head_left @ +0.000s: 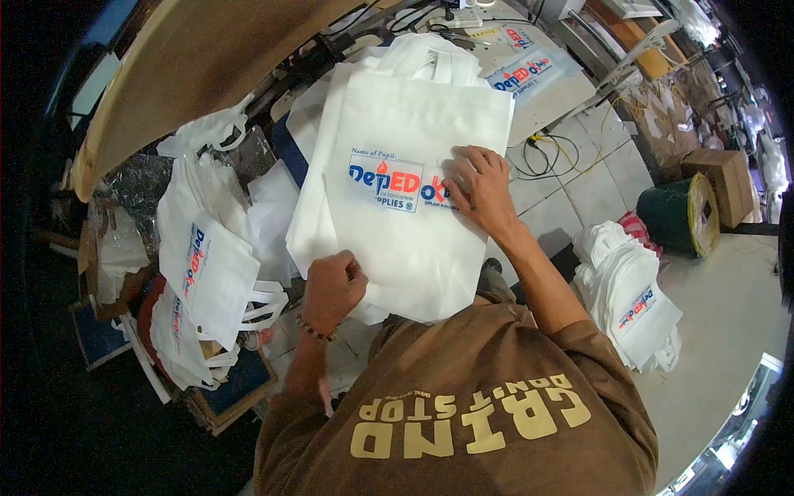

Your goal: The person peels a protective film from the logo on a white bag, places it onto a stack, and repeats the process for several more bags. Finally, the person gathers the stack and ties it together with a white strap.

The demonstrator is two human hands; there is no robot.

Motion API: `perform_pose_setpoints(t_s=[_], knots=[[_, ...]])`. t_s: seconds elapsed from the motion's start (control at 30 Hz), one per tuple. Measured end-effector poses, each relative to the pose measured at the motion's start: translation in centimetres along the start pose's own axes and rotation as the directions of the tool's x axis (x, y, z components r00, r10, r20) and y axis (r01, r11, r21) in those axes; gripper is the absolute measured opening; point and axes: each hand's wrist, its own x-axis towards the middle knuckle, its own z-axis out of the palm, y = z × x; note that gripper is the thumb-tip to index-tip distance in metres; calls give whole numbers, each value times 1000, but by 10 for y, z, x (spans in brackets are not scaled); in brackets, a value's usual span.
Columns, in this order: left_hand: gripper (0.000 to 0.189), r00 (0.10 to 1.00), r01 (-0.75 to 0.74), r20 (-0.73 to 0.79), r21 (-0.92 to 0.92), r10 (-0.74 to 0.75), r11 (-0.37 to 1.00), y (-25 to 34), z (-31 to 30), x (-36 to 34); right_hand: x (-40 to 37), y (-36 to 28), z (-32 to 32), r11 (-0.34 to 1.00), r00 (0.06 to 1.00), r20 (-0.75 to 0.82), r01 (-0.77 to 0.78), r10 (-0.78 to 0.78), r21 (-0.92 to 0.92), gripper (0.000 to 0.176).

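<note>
A white printed bag (397, 248) lies flat in front of me, its handles (442, 62) pointing away, over more white bags. Its print is blue and red. My right hand (484, 186) rests on the right part of the print with the fingers spread. At the bag's lower left edge is my left hand (337, 285), fingers curled; whether it pinches the bag's edge or a layer under it is too small to make out.
Piled printed bags (211, 277) lie at the left, and another stack (633, 298) at the right. A green spool (678, 215) stands beside a cardboard box (718, 186). Cables (546, 157) run over the tiled floor. A curved brown panel (190, 70) juts in at the upper left.
</note>
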Motion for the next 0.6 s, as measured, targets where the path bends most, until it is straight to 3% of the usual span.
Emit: perform_pose_setpoints(t_s=[0.07,0.2,0.27,0.3,0.37,0.43,0.6], knots=[[15,985,131,99,121,-143,984,8,-12,-8,0,1,0,1000,1000,0,2,-2,-3,27],[20,944,116,261,306,-200,945,-2,-35,-33,-1,4,1,1000,1000,8,19,-19,12,29],[19,815,28,542,319,-206,947,-4,-51,-45,0,3,2,1000,1000,17,15,-15,-5,29],[19,813,25,545,315,-203,949,-6,-53,-50,0,3,2,999,1000,20,21,-20,-26,29],[21,719,136,633,277,-288,951,-8,-54,-58,2,0,0,998,999,25,25,-24,-49,29],[23,703,171,644,259,-302,951,-6,-54,-59,4,-4,-2,993,998,56,48,-42,-110,30],[26,673,266,654,222,-345,938,-14,-44,-63,8,-5,-3,989,987,101,134,-127,-69,34]])
